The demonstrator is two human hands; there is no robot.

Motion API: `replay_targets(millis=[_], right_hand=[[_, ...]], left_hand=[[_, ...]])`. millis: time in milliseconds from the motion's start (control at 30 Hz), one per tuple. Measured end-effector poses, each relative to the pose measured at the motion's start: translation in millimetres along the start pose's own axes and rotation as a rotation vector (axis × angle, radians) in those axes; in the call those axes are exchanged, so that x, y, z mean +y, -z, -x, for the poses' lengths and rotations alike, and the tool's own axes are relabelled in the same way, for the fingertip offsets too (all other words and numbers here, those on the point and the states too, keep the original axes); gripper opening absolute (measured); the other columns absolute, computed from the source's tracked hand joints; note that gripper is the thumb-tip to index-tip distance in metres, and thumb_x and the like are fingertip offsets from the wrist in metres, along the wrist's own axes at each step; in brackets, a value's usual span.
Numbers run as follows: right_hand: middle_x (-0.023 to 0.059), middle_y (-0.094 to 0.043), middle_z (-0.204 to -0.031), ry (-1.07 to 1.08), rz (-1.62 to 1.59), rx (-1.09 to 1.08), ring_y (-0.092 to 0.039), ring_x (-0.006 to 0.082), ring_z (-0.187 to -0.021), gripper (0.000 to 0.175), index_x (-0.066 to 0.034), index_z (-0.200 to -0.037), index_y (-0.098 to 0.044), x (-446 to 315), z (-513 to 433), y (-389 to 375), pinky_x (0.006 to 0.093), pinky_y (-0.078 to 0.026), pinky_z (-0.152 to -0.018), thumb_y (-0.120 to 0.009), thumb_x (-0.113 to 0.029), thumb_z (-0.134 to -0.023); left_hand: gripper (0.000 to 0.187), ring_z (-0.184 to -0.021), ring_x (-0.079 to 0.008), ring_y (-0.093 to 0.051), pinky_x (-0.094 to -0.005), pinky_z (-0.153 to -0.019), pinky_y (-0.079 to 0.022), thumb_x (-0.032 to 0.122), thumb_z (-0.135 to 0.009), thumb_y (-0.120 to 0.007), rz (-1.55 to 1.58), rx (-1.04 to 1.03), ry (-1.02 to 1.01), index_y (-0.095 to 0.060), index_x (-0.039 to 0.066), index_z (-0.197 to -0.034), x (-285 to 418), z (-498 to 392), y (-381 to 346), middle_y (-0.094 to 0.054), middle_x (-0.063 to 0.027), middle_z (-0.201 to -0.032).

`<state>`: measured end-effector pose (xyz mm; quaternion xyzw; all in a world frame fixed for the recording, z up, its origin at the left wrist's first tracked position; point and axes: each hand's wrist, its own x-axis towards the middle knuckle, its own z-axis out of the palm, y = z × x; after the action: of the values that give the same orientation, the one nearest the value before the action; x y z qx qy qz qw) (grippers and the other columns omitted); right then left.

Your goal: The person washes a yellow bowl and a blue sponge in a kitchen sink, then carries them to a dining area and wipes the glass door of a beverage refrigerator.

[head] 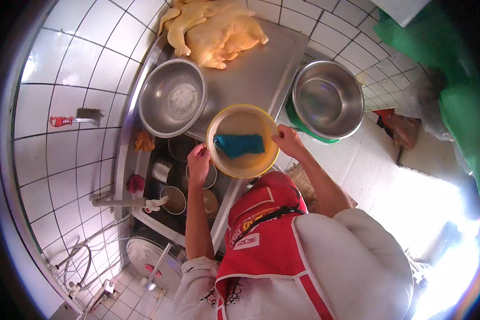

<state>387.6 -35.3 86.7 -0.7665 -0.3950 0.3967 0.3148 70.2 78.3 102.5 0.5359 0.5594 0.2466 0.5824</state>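
Between my two hands is a round yellow-rimmed basin [243,173], held by opposite sides of its rim in front of my apron. Inside it lies a blue cloth [240,145], apparently in cloudy liquid. My left hand [199,165] grips the basin's left edge, above the sink. On the right edge, my right hand [289,140] has its thumb and fingers closed around the rim. Just beyond the basin to the left, a large steel bowl [152,100] with white residue on its bottom rests on the metal counter [244,80].
Plucked poultry [220,36] lies at the counter's far end. Another steel bowl [324,96] stands on a green container [294,114] at the right. Several pots and cups sit in the sink [232,200], beside a tap [154,203]. A red-handled knife [64,121] hangs on the tiled wall.
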Motion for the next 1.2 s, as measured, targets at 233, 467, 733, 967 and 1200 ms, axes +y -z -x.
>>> replay_targets(millis=[233, 467, 733, 967, 1200], right_hand=[[0.0186, -0.062, -0.071, -0.087, -0.085, 0.189, -0.063, 0.0262, -0.067, 0.031, 0.0001, -0.083, -0.060, -0.1, 99.3, 35.1, 0.0444, -0.049, -0.060, -0.072, -0.027, -0.075], [0.0195, -0.054, -0.064, -0.186, -0.260, 0.537, -0.057, 0.0255, -0.060, 0.034, 0.0039, -0.077, -0.056, 5.2, 227.4, 57.0, 0.0425, -0.045, -0.057, -0.070, -0.027, -0.074], [0.0071, -0.046, -0.059, -0.339, -0.616, 0.880, -0.048, 0.0125, -0.059, 0.032, 0.0028, -0.073, -0.054, 50.1, 341.5, 103.6, 0.0362, -0.042, -0.054, -0.066, -0.027, -0.078], [0.0093, -0.039, -0.057, -0.391, -0.554, 1.186, -0.041, 0.0143, -0.055, 0.039, 0.0024, -0.074, -0.049, 116.7, 420.7, 161.4, 0.0373, -0.038, -0.051, -0.061, -0.029, -0.094], [0.0006, -0.038, -0.064, -0.448, -0.562, 1.393, -0.039, 0.0100, -0.063, 0.036, 0.0005, -0.075, -0.047, 194.7, 471.9, 243.2, 0.0349, -0.036, -0.053, -0.060, -0.024, -0.097]], left_hand=[[0.024, -0.080, -0.0105, -0.059, -0.0242, -0.067, -0.047, 0.009, -0.094, -0.062, 0.113, -0.230, -0.089, -0.066, -0.001, -0.115, 53.1, 47.4, -13.3, -0.066, -0.0016, -0.096], [0.028, -0.091, -0.0138, -0.062, -0.0267, -0.075, -0.052, 0.013, -0.095, -0.062, 0.024, -0.484, -0.032, -0.063, 0.000, -0.120, 105.3, 95.2, -65.4, -0.066, -0.0045, -0.110], [0.033, -0.096, -0.0128, -0.060, -0.0282, -0.069, -0.053, 0.019, -0.093, -0.062, -0.166, -0.772, -0.025, -0.060, 0.004, -0.122, 133.1, 147.6, -188.9, -0.062, -0.0031, -0.113], [0.020, -0.081, -0.0072, -0.060, -0.0205, -0.065, -0.054, 0.006, -0.097, -0.057, -0.154, -1.059, -0.065, -0.058, 0.001, -0.116, 158.3, 198.1, -340.9, -0.061, -0.0031, -0.104], [0.018, -0.086, -0.0068, -0.058, -0.0211, -0.066, -0.052, 0.004, -0.095, -0.058, -0.284, -1.266, -0.121, -0.058, 0.002, -0.113, 185.2, 248.3, -509.8, -0.060, -0.0016, -0.103]])
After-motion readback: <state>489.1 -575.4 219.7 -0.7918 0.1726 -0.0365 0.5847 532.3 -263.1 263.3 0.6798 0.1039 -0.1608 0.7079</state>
